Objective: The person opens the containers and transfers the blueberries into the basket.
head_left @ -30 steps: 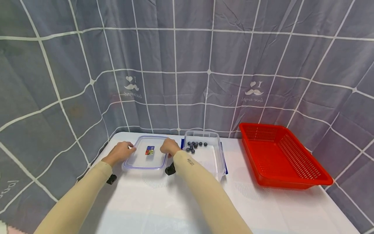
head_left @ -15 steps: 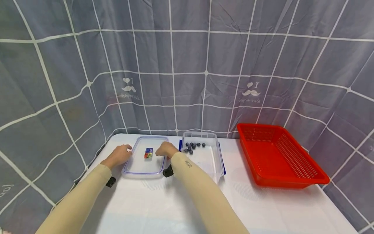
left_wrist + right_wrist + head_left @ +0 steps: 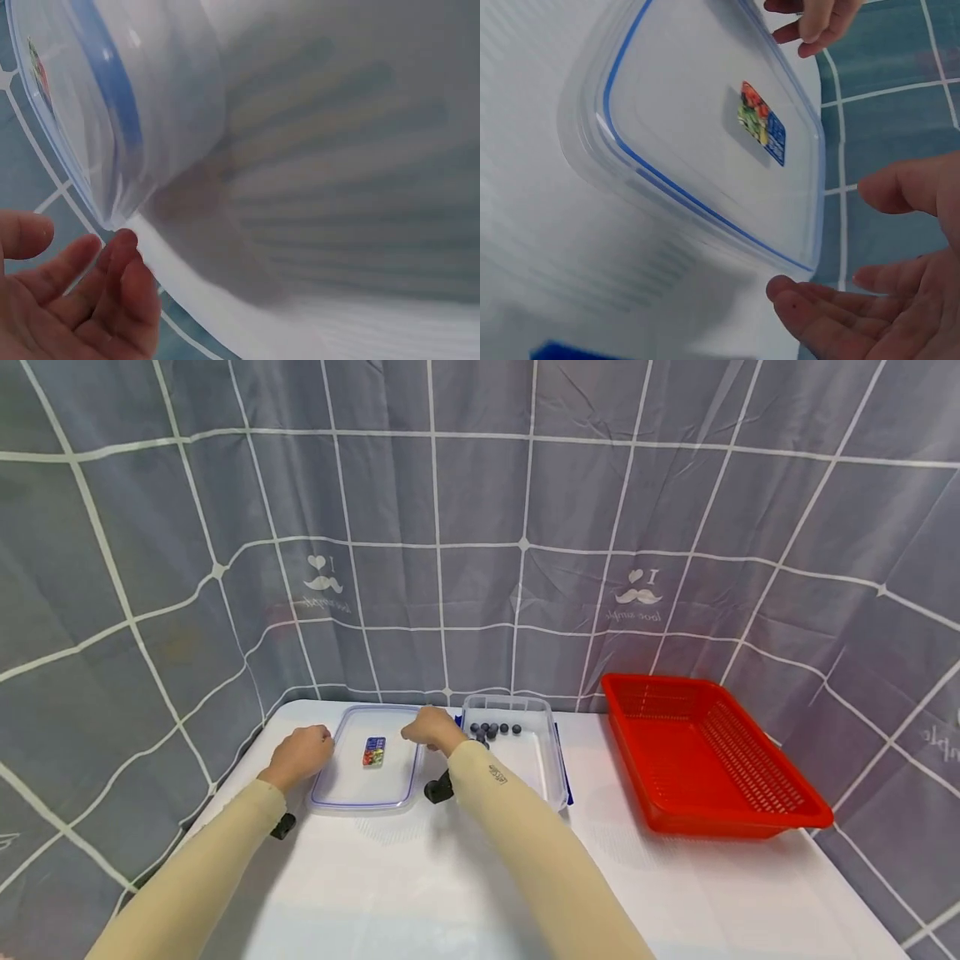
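Observation:
A clear plastic food container [image 3: 360, 783] with a blue-lined top and a small coloured label [image 3: 374, 752] lies on the left part of the table. At its left side is my left hand [image 3: 300, 756]; in the left wrist view, its fingertips [image 3: 124, 241] are at a corner of the container, and contact is unclear. My right hand [image 3: 435, 729] is by the far right corner. The right wrist view shows its thumb [image 3: 889, 187] well apart from the loosely bent fingers, with nothing between them. A second clear box [image 3: 536, 772] to the right holds several blueberries [image 3: 491, 729].
A red plastic basket [image 3: 705, 768] stands on the right of the white-covered table [image 3: 465, 893]. Blue clips [image 3: 564, 768] stick out along the sides of the second box. A grey curtain with white lines [image 3: 480, 585] hangs behind the table.
My right hand reached a little over the container's top, then drew back toward its far right corner. My left hand stays at the left side. The whole head view has shifted slightly.

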`<move>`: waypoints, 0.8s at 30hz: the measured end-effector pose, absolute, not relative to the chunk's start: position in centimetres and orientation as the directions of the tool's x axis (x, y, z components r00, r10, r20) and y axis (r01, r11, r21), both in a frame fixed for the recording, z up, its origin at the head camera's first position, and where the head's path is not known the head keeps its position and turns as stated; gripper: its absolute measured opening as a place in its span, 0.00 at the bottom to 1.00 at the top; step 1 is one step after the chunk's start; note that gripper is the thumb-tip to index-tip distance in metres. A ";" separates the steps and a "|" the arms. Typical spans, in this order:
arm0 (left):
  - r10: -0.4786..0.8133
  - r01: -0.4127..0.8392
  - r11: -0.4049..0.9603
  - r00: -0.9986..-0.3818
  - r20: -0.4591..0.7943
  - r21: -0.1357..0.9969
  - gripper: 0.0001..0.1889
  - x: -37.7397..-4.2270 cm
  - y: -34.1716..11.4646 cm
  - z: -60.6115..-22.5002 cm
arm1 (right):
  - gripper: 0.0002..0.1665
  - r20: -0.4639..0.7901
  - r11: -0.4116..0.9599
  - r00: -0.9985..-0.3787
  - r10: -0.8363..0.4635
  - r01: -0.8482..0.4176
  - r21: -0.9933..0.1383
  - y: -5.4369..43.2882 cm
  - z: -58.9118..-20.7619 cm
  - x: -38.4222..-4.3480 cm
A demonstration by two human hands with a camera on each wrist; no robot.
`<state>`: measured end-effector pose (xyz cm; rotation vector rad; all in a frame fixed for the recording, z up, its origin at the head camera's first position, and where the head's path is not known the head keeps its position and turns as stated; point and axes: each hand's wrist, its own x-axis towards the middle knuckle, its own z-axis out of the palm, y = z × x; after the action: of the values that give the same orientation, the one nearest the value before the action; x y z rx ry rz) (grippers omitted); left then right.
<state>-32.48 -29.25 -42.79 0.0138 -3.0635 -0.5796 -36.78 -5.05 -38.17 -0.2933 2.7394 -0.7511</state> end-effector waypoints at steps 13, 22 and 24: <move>-0.063 -0.011 0.928 -0.990 0.126 0.373 0.23 -32.9 -27.2 -42.6 | 0.32 -0.094 0.738 -0.933 -0.347 -0.210 -0.641 -0.6 -36.1 -36.9; 0.012 0.068 0.904 -0.991 0.135 0.422 0.20 -33.3 -23.7 -41.0 | 0.30 -0.018 0.584 -0.935 -0.354 -0.206 -0.785 2.5 -34.7 -36.5; 0.039 0.090 0.899 -0.991 0.127 0.428 0.20 -33.1 -23.0 -40.7 | 0.29 -0.027 0.577 -0.931 -0.364 -0.202 -0.792 3.2 -34.6 -36.6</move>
<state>-33.14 -23.01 -40.70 -0.1001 -2.9485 -0.6725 -36.62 3.17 -34.60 -0.4754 2.6193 -1.2796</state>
